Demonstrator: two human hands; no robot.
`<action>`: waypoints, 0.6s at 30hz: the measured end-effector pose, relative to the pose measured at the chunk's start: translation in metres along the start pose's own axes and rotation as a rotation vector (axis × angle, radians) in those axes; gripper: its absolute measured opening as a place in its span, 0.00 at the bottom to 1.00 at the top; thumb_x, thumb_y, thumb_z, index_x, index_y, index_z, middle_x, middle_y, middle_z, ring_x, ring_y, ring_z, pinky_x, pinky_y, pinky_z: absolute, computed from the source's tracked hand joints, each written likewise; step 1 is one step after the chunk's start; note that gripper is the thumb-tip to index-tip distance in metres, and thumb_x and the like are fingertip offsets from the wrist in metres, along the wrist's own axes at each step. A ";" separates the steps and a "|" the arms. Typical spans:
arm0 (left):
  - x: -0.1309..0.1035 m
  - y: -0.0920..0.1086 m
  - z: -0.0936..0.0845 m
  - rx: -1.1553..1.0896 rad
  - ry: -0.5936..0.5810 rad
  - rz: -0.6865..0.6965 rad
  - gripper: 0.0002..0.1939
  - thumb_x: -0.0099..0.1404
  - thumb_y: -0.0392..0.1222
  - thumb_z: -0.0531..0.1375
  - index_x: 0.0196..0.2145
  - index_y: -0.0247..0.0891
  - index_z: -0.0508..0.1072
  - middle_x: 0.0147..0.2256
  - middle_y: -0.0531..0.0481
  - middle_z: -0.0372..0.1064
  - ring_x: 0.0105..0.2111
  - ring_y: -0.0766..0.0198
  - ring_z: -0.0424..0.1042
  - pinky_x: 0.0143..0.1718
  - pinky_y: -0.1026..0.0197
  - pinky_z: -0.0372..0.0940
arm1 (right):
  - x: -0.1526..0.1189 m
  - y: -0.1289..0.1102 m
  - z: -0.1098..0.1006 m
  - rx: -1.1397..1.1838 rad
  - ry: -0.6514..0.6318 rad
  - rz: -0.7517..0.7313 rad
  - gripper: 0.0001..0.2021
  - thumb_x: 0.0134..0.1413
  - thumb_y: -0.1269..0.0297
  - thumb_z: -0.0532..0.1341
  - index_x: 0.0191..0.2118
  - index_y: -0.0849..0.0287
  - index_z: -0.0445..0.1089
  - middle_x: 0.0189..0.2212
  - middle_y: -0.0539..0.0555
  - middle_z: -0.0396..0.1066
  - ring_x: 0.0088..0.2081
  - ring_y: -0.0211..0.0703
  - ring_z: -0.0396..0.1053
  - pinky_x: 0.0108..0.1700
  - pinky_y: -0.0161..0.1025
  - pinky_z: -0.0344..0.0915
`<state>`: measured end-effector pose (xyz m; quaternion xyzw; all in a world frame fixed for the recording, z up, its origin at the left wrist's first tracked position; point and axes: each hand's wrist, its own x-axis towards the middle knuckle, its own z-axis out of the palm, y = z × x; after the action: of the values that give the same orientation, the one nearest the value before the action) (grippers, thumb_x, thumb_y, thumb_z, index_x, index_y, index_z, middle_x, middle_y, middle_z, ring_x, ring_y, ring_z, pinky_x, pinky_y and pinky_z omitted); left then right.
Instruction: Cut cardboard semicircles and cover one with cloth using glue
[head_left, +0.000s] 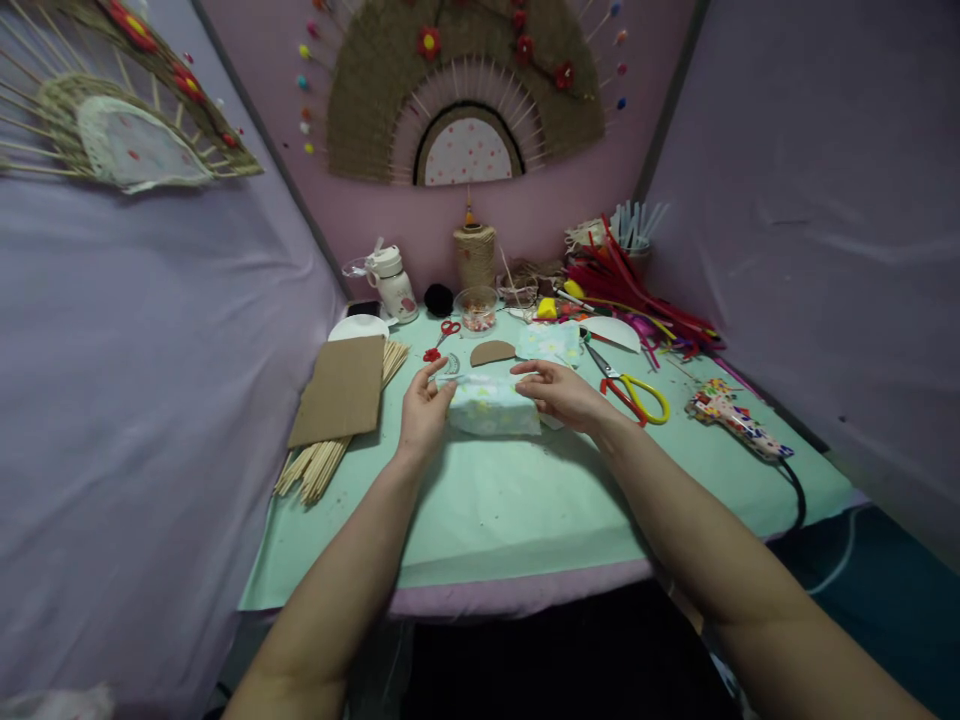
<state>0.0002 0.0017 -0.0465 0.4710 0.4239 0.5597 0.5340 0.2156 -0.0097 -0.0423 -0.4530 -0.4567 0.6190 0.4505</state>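
Observation:
A piece of pale blue floral fabric (491,408) is stretched between my two hands, low over the table. My left hand (427,405) pinches its left end between thumb and fingers. At the upper right edge my right hand (559,393) grips it the same way. Just behind lies a brown cardboard half-circle (493,352). A second piece of the floral fabric (550,343) rests beyond my right hand. A bit of something white peeks out beneath the held fabric by my right hand. Small red scissors (442,340) lie beyond my left hand.
Yellow-handled scissors (628,385) and a patterned glue gun (739,422) with a black cord lie right. Left are a cardboard sheet (341,390) and bamboo sticks (322,470). Along the back stand a white bottle (394,287), twine spool (475,255), clear bowl (478,312) and red pipe cleaners (630,275).

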 end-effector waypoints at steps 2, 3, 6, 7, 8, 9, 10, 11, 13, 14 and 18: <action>0.000 0.001 0.000 -0.015 -0.002 0.003 0.31 0.52 0.43 0.67 0.53 0.36 0.67 0.26 0.54 0.71 0.22 0.70 0.67 0.24 0.68 0.60 | -0.001 0.000 0.000 -0.013 -0.021 0.049 0.17 0.46 0.63 0.67 0.44 0.58 0.68 0.25 0.46 0.67 0.22 0.31 0.62 0.23 0.30 0.61; 0.000 0.003 0.000 -0.020 0.001 0.007 0.31 0.52 0.43 0.67 0.53 0.37 0.68 0.26 0.54 0.71 0.21 0.70 0.66 0.24 0.68 0.60 | -0.001 0.000 0.000 -0.050 -0.028 0.088 0.16 0.48 0.61 0.66 0.43 0.58 0.67 0.26 0.47 0.68 0.22 0.32 0.63 0.25 0.31 0.63; 0.000 0.007 0.000 -0.034 0.017 0.020 0.29 0.52 0.42 0.67 0.52 0.36 0.69 0.23 0.56 0.68 0.21 0.70 0.66 0.25 0.68 0.60 | 0.003 0.005 -0.006 -0.349 0.080 0.153 0.15 0.54 0.55 0.62 0.42 0.60 0.67 0.31 0.54 0.71 0.28 0.40 0.69 0.32 0.39 0.68; 0.000 0.008 0.000 -0.033 0.022 0.022 0.29 0.52 0.42 0.67 0.52 0.36 0.69 0.22 0.56 0.68 0.21 0.70 0.66 0.25 0.67 0.60 | 0.005 0.007 -0.010 -0.469 0.171 0.130 0.16 0.55 0.55 0.61 0.43 0.61 0.67 0.34 0.57 0.71 0.32 0.43 0.71 0.36 0.42 0.69; 0.000 0.008 -0.001 -0.026 0.024 0.022 0.28 0.52 0.41 0.67 0.51 0.35 0.69 0.21 0.57 0.67 0.21 0.69 0.65 0.26 0.67 0.61 | 0.008 0.010 -0.015 -0.591 0.290 0.074 0.17 0.54 0.56 0.61 0.45 0.62 0.66 0.38 0.60 0.71 0.38 0.48 0.71 0.40 0.44 0.68; 0.000 0.009 -0.001 -0.017 0.026 0.022 0.28 0.52 0.41 0.66 0.51 0.35 0.69 0.21 0.57 0.67 0.21 0.69 0.65 0.26 0.67 0.61 | 0.011 0.012 -0.019 -0.699 0.413 0.002 0.18 0.53 0.58 0.62 0.47 0.63 0.65 0.43 0.63 0.70 0.44 0.52 0.70 0.45 0.46 0.66; 0.001 0.009 -0.002 -0.002 0.028 0.026 0.27 0.53 0.41 0.66 0.51 0.35 0.69 0.21 0.57 0.66 0.20 0.69 0.65 0.25 0.67 0.60 | 0.015 0.014 -0.024 -0.800 0.528 -0.087 0.20 0.52 0.60 0.63 0.49 0.63 0.64 0.47 0.66 0.67 0.49 0.55 0.67 0.49 0.48 0.63; 0.001 0.009 -0.004 0.022 0.036 0.041 0.27 0.54 0.41 0.65 0.51 0.35 0.69 0.22 0.56 0.67 0.21 0.69 0.65 0.25 0.67 0.60 | 0.018 0.016 -0.027 -0.874 0.606 -0.163 0.21 0.52 0.61 0.63 0.50 0.64 0.64 0.50 0.67 0.65 0.52 0.57 0.64 0.52 0.49 0.61; 0.002 0.010 -0.007 0.097 0.106 0.134 0.24 0.57 0.43 0.63 0.52 0.35 0.69 0.25 0.53 0.69 0.23 0.69 0.68 0.26 0.67 0.62 | 0.022 0.019 -0.031 -0.941 0.659 -0.265 0.20 0.52 0.61 0.62 0.49 0.64 0.66 0.51 0.67 0.64 0.51 0.56 0.65 0.53 0.49 0.61; 0.002 0.010 -0.008 0.152 0.176 0.224 0.23 0.59 0.44 0.62 0.52 0.36 0.69 0.29 0.51 0.72 0.26 0.67 0.70 0.28 0.67 0.63 | 0.024 0.019 -0.032 -0.914 0.627 -0.271 0.19 0.52 0.60 0.61 0.48 0.64 0.66 0.50 0.66 0.65 0.49 0.54 0.68 0.51 0.48 0.63; -0.008 0.009 -0.008 0.478 0.385 0.654 0.20 0.65 0.43 0.57 0.54 0.38 0.68 0.49 0.43 0.71 0.44 0.62 0.73 0.42 0.63 0.66 | 0.026 0.020 -0.026 -0.803 0.494 -0.270 0.14 0.53 0.61 0.60 0.44 0.62 0.68 0.46 0.61 0.70 0.40 0.46 0.72 0.44 0.42 0.66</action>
<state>-0.0091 -0.0067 -0.0396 0.5778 0.4617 0.6629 0.1166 0.2336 0.0162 -0.0701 -0.6609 -0.5934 0.2044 0.4114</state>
